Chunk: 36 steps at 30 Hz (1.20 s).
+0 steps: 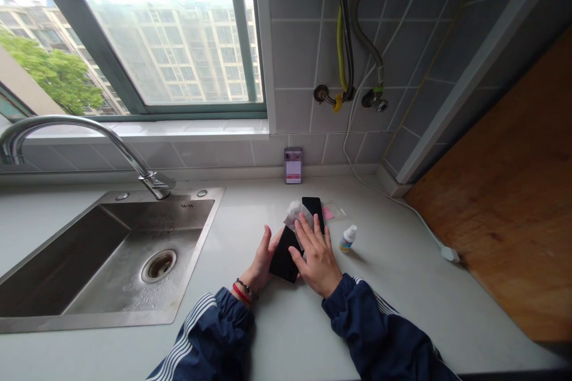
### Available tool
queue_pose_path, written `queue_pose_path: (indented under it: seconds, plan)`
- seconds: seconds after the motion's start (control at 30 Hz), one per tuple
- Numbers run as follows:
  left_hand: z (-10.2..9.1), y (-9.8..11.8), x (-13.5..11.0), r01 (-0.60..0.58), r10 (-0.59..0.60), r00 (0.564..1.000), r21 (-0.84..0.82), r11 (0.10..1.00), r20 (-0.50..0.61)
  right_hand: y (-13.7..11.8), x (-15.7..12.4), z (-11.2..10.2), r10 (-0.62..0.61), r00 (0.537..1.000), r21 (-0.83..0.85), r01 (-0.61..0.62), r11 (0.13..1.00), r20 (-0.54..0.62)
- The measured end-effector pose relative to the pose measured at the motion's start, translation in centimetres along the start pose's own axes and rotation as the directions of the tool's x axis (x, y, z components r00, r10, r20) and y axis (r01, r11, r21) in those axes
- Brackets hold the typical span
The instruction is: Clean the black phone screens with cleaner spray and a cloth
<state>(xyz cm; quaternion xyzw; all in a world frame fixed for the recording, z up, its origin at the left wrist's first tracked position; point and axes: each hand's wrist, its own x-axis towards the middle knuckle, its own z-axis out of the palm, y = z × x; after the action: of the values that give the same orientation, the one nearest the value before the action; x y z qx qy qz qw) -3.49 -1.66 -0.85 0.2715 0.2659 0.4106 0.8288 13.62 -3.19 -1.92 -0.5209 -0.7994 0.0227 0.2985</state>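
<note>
A black phone (283, 257) lies flat on the white counter (393, 286). My left hand (263, 261) rests against the phone's left edge, fingers stretched out. My right hand (316, 255) lies flat across the phone's upper right part, fingers spread, pressing a white cloth or wipe (294, 211) that shows just past the fingertips. A second black phone or case (313, 209) lies just beyond the fingers. A small white dropper bottle (347, 239) stands to the right of my right hand.
A steel sink (80, 274) with a curved tap (152, 181) fills the left. A small box (293, 165) stands against the tiled wall. A white cable (415, 211) runs along the counter to the right, beside a wooden panel (509, 214). Hoses hang from wall valves (375, 99).
</note>
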Motion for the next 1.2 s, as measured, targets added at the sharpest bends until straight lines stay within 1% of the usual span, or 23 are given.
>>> queue_pose_path:
  seconds: [0.1, 0.17, 0.23, 0.33, 0.43, 0.53, 0.63, 0.73, 0.8, 0.93, 1.0, 1.07, 1.2]
  plan:
    - [0.2, 0.1, -0.1, -0.009, 0.009, 1.000, 0.004, 1.000, -0.001, 0.0, 0.0, 0.0, -0.001, 1.000, 0.004, 0.001, 1.000, -0.005]
    - [0.3, 0.1, -0.1, -0.016, 0.016, 1.000, 0.016, 1.000, -0.015, 0.0, -0.1, -0.1, -0.012, 1.000, 0.010, 0.012, 1.000, 0.013]
    - [0.4, 0.2, -0.1, -0.014, 0.015, 0.998, 0.021, 1.000, -0.064, -0.2, -0.1, -0.2, -0.048, 0.997, 0.019, 0.047, 0.999, 0.056]
    - [0.3, 0.1, 0.0, 0.008, -0.006, 0.986, 0.011, 1.000, -0.169, -0.6, -0.3, -0.3, -0.124, 0.984, 0.038, 0.120, 0.992, 0.126]
    - [-0.1, -0.2, 0.3, -0.030, 0.033, 0.971, 0.015, 0.999, -0.235, -1.0, -0.3, -0.3, -0.168, 0.975, 0.060, 0.161, 0.985, 0.142]
    - [-0.3, -0.5, 0.6, -0.085, 0.086, 0.956, 0.016, 0.996, -0.280, -1.0, -0.3, -0.4, -0.166, 0.983, 0.085, 0.159, 0.983, 0.078]
    - [-0.4, -0.6, 0.8, -0.083, 0.078, 0.951, -0.002, 0.997, -0.300, -0.8, -0.2, -0.4, -0.148, 0.987, 0.127, 0.154, 0.980, -0.058]
    - [-0.5, -0.6, 0.9, -0.078, 0.069, 0.947, -0.014, 0.997, -0.313, -0.8, -0.1, -0.4, -0.168, 0.966, 0.209, 0.208, 0.955, -0.195]
    - [-0.6, -0.5, 0.9, -0.080, 0.070, 0.944, -0.019, 0.997, -0.322, -1.1, -0.1, -0.5, -0.196, 0.951, 0.278, 0.261, 0.924, -0.239]
    - [-0.4, -0.3, 0.7, -0.074, 0.057, 0.945, -0.042, 0.996, -0.321, -2.0, -0.4, -0.4, -0.251, 0.947, 0.354, 0.308, 0.883, -0.199]
    - [-0.1, -0.1, 0.5, -0.035, 0.015, 0.953, -0.062, 0.997, -0.304, -2.3, -0.5, -0.3, -0.255, 0.949, 0.370, 0.307, 0.877, -0.184]
    - [0.1, 0.1, 0.4, -0.021, -0.004, 0.952, -0.079, 0.997, -0.306, -2.4, -0.5, -0.3, -0.241, 0.952, 0.386, 0.298, 0.873, -0.189]
    - [0.1, 0.1, 0.6, -0.077, 0.043, 0.937, -0.085, 0.993, -0.347, -2.1, -0.3, -0.5, -0.199, 0.960, 0.392, 0.264, 0.881, -0.198]
